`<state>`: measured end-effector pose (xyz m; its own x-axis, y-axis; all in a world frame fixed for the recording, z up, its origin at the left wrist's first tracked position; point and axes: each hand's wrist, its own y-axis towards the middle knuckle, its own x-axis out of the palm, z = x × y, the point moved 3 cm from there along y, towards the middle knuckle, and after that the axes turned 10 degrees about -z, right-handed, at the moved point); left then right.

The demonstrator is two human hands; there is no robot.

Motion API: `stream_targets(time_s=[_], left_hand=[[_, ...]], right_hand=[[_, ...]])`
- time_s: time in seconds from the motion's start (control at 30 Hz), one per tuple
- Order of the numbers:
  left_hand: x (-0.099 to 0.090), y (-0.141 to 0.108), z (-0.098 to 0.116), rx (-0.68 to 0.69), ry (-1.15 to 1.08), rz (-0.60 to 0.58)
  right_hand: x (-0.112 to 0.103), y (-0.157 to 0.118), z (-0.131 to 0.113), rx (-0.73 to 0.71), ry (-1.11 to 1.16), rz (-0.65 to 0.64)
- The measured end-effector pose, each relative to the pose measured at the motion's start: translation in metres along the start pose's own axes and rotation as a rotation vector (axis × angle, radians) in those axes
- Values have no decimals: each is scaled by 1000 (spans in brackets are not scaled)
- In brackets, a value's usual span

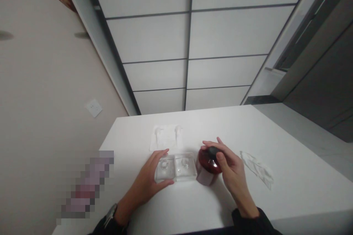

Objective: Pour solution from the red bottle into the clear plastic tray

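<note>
Two small clear square containers, a left one (165,170) and a right one (186,169), stand side by side on the white table. Around the left container's outer side curls my left hand (149,176), fingers at its back edge and thumb at its front. Just right of the containers is a dark red bottle (208,167) with a black cap (214,152). My right hand (233,165) has its thumb and fingers about the cap and top of this bottle.
Behind the containers lies a thin white sheet (167,137) with two small pale items. A crumpled clear plastic wrapper (257,169) is at the right. Something pixelated and pinkish (88,183) lies at the left edge of the white table (176,211). Cabinet panels stand behind.
</note>
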<state>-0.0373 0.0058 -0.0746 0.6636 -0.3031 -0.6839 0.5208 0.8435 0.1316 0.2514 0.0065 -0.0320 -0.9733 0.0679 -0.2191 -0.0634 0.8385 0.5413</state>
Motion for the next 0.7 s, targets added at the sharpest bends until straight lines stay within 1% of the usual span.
stream_targets(time_s=[0.2, 0.37, 0.7], left_hand=[[1, 1, 1, 14, -5, 2], [3, 0, -3, 17, -1, 2], [2, 0, 0, 7, 0, -6]], right_hand=[[-1, -2, -3, 23, 21, -30], [3, -4, 0, 113, 86, -11], [-2, -5, -2, 32, 46, 18]])
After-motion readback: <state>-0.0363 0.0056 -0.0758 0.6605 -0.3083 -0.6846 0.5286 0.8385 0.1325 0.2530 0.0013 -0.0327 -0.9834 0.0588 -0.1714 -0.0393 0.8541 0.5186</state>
